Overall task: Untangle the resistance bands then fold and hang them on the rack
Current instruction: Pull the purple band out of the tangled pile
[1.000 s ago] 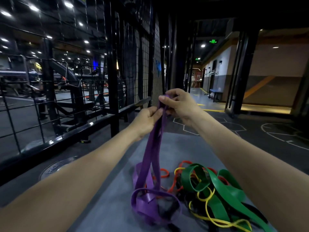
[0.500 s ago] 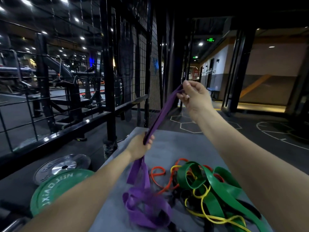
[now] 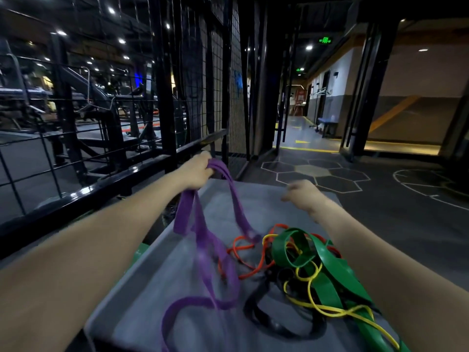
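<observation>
Purple rubber is the matter in hand: the purple band (image 3: pixel 200 240), a wide flat loop, hangs in several strands from the left hand (image 3: pixel 200 171), whose fingers are curled round a gathered bunch of it above the far left edge of the grey worktop (image 3: pixel 157 280). Its lower loops trail down and sprawl across the near part of the pad. It looks limp and stretchy, light enough to lift with one hand, yet likely to cling to itself and spring back if pulled tight. Best, I judge, to take it where the strands run flat and parallel, just below the left fist, and draw each length through rather than tug at the loops.

The right hand (image 3: pixel 302 196) hovers over the far right of the worktop, blurred; it appears to hold nothing, its fingers loosely bent.

Beside the purple loops lies the tangle: a broad green band (image 3: pixel 327 270), a thin yellow band (image 3: pixel 317 306), an orange band (image 3: pixel 243 250) and a black band (image 3: pixel 269 318), all crossing one another. A black wire-grid rack (image 3: pixel 198 85) stands just beyond the left hand.
</observation>
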A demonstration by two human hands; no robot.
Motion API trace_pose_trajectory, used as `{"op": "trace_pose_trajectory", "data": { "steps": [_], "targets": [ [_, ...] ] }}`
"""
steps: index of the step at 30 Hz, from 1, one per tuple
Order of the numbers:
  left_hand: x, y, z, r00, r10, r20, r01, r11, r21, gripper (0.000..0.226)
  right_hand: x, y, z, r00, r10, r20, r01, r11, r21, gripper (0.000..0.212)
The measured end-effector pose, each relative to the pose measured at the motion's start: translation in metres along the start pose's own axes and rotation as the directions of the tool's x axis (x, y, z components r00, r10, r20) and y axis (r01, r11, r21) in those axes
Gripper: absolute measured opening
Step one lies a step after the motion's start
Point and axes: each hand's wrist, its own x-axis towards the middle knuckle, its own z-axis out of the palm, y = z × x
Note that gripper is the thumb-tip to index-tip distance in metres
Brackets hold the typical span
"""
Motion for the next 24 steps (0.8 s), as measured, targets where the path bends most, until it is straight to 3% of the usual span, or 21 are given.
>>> {"op": "trace_pose_trajectory", "data": {
  "steps": [3,6,11,14,17,20,22,24],
  "targets": [
    [0.007,0.025,-0.019,0.997,0.062,0.04,-0.064,0.996,0.063,0.004,-0.02,-0.048,0.012,0.935,-0.35,0.055,0.335,0.924,0.186,0.027],
    [0.01,0.044,-0.035,0.997,0.076,0.029,-0.076,0.997,0.021,0.002,-0.024,-0.082,0.027,0.888,-0.458,0.052,0.434,0.869,0.237,0.053],
    [-0.001,0.05,-0.044,0.996,0.083,0.028,-0.083,0.996,-0.025,0.008,-0.005,-0.095,0.037,0.847,-0.494,-0.198,0.517,0.852,0.087,0.035],
    [-0.011,0.044,-0.032,0.998,0.068,-0.012,-0.069,0.991,-0.111,0.016,-0.003,-0.096,0.036,0.797,-0.541,-0.267,0.576,0.814,0.07,0.024],
    [-0.02,0.034,-0.004,0.999,0.039,-0.038,-0.047,0.966,-0.253,0.018,0.005,-0.093,0.034,0.809,-0.475,-0.346,0.556,0.811,0.185,0.026],
    [-0.033,0.009,0.03,1.0,-0.004,0.023,0.011,0.944,-0.33,0.022,0.021,-0.081,0.022,0.878,-0.242,-0.413,0.408,0.829,0.382,0.032],
    [-0.043,-0.014,0.049,0.995,-0.054,0.087,0.082,0.926,-0.368,0.009,0.029,-0.067,0.01,0.897,-0.089,-0.433,0.319,0.808,0.495,0.037],
    [-0.049,-0.033,0.06,0.986,-0.106,0.132,0.151,0.902,-0.404,0.022,0.031,-0.053,0.003,0.907,0.0,-0.421,0.265,0.777,0.571,0.039]
  ]
}}
